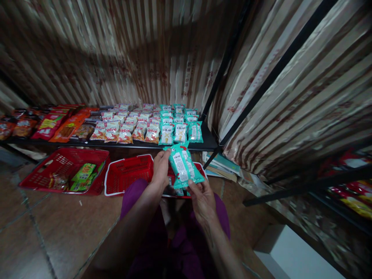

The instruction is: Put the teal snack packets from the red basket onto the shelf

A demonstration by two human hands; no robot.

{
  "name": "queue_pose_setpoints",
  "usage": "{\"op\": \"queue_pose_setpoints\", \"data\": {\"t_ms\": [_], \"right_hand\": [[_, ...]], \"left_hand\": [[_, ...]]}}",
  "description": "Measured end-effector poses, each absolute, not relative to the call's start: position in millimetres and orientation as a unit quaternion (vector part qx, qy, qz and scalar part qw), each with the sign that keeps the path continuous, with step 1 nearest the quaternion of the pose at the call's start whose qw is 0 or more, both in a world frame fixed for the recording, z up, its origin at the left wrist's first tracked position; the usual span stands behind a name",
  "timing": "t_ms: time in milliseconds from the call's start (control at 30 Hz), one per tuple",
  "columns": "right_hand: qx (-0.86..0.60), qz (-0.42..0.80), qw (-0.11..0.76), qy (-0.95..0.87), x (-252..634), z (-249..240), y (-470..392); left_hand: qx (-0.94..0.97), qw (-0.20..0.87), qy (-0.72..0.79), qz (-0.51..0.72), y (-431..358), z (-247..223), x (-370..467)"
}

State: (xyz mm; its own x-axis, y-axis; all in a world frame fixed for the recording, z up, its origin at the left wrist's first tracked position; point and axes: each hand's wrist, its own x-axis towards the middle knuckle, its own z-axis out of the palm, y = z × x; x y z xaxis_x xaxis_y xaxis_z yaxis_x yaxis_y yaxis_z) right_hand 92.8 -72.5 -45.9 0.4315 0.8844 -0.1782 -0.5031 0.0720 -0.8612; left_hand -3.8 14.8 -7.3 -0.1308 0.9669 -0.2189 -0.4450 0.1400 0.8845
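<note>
A teal snack bag [183, 164] is held between my two hands, its printed back facing me. My left hand [161, 167] pinches its upper left edge, and my right hand [202, 197] grips its lower right corner. Just beyond, similar teal bags [180, 132] stand in rows at the right end of a black shelf [207, 141]. White and orange snack bags [126, 133] fill the shelf to their left. Beneath the held bag is a red basket [200, 168] with some teal bags in it, partly hidden by my hands.
Two more red baskets stand left: one with green packets [84, 172], and one nearer the middle [129, 173]. Orange and red packages [54, 123] lie on the shelf's left. Black shelf posts [229, 141] rise at right. A white box [299, 255] sits lower right.
</note>
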Motion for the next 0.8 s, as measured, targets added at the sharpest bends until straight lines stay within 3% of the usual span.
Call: {"op": "queue_pose_setpoints", "data": {"t_ms": [267, 633, 800], "right_hand": [[-0.476, 0.478, 0.699, -0.238, 98, -56, -77], [-0.468, 0.488, 0.702, -0.222, 96, -52, -77], [-0.544, 0.398, 0.683, -0.282, 102, -64, -76]], "left_hand": [[0.273, 0.658, 0.388, 0.585, 12, -7, 3], [0.245, 0.619, 0.413, 0.622, 19, -16, 7], [0.255, 0.61, 0.412, 0.627, 20, -17, 9]]}}
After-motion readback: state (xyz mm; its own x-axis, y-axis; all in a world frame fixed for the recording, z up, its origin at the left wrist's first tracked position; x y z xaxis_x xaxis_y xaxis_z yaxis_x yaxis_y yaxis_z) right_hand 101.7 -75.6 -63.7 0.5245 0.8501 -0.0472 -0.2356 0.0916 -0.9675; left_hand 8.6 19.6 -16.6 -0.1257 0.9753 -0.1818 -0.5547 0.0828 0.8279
